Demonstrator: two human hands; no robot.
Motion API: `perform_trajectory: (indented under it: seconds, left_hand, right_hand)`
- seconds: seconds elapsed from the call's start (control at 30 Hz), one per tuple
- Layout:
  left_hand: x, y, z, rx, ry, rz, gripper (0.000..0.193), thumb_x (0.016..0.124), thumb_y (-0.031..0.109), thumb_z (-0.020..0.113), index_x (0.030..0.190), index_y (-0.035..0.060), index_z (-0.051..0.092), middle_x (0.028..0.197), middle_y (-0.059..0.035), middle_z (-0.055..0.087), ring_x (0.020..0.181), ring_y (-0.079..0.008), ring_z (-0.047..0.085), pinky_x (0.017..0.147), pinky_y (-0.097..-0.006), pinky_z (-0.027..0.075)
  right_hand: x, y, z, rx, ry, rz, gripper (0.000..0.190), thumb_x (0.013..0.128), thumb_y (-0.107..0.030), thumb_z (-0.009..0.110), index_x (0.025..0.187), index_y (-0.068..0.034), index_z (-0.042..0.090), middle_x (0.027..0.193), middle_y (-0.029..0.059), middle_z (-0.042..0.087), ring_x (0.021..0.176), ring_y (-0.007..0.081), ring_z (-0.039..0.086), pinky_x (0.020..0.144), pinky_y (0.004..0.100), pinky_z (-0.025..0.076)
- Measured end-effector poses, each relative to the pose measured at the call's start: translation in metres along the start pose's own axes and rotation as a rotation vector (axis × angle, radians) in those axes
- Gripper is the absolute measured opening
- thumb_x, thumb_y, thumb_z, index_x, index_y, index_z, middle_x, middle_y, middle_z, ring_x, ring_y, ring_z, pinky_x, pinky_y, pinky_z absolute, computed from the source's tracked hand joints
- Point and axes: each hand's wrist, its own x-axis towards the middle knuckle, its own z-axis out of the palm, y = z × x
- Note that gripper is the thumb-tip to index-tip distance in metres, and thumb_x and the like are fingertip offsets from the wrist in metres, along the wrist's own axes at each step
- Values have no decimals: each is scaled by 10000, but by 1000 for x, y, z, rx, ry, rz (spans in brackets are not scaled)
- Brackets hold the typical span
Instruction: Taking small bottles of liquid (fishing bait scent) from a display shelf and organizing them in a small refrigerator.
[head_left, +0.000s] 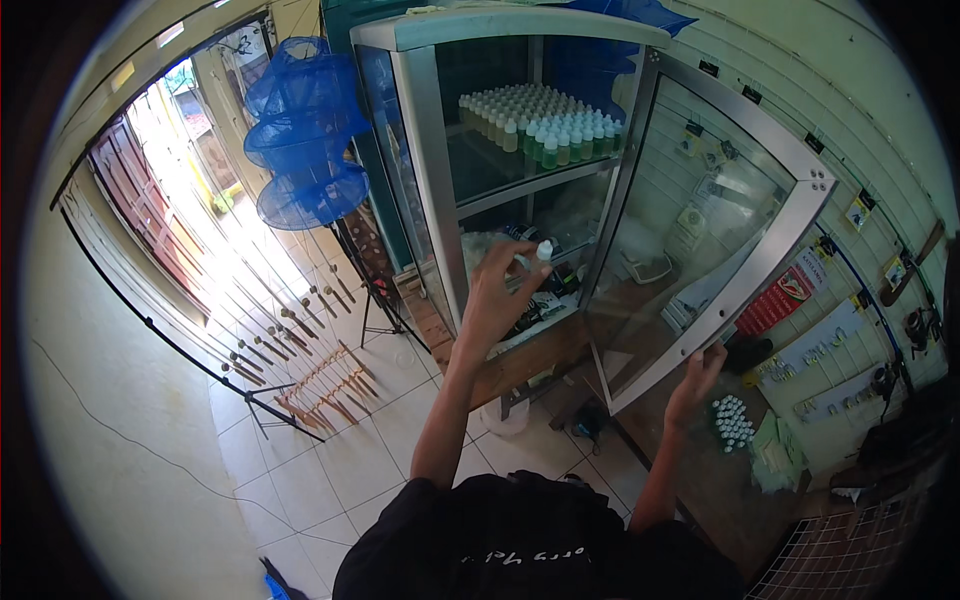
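Pinched between the thumb and fingers of my left hand (495, 289) is a small white-capped dropper bottle (544, 253); its body is mostly hidden by the hand. This hand is raised in front of the lower shelf of an aluminium-framed glass cabinet (431, 165). Swung out to the right is the cabinet's glass door (761, 277), and my right hand (696, 382) grips its lower outer edge. On the upper shelf stand rows of white-capped bottles (517, 105), with green-filled bottles (574, 142) along the front right.
Blue mesh nets (307, 142) hang left of the cabinet. Fishing rods (296, 322) lean on a rack over the tiled floor (315, 480). More capped bottles (733, 424) stand at right beside a green packet (778, 454). A wall panel (840, 262) holds hanging tackle.
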Motion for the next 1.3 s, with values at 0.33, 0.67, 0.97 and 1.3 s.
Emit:
perform_trajectory:
  seconds: [0.33, 0.67, 0.97, 1.3]
  left_hand:
    - [110, 9, 7, 220, 157, 134, 277, 756, 141, 734, 984, 3, 658, 856, -123, 662, 657, -179, 582, 644, -323, 483]
    - [151, -9, -9, 359, 90, -67, 343, 662, 193, 789, 909, -12, 670, 799, -154, 684, 790, -247, 682, 720, -339, 501]
    - [153, -20, -7, 302, 103, -166, 302, 626, 145, 811, 834, -10, 656, 744, -130, 681, 761, -193, 674, 714, -317, 496]
    - [152, -21, -10, 364, 153, -118, 277, 640, 123, 800, 824, -26, 654, 735, -120, 672, 738, -182, 660, 691, -314, 503]
  right_hand:
    - [26, 1, 50, -245, 254, -663, 186, 928, -106, 480, 1078, 3, 462, 1081, 131, 477, 994, 263, 476, 928, 408, 381]
    - [104, -10, 205, -198, -522, -711, 390, 814, -8, 539, 1204, -21, 533, 1263, 127, 497, 1185, 312, 460, 985, 427, 369]
    - [106, 39, 244, -273, -480, -920, 454, 821, -75, 554, 1273, -59, 510, 1293, 97, 475, 1258, 285, 410, 1027, 461, 319]
    - [95, 55, 267, -177, -327, -914, 496, 825, -128, 568, 1311, -111, 475, 1291, 62, 463, 1281, 252, 370, 1046, 440, 273]
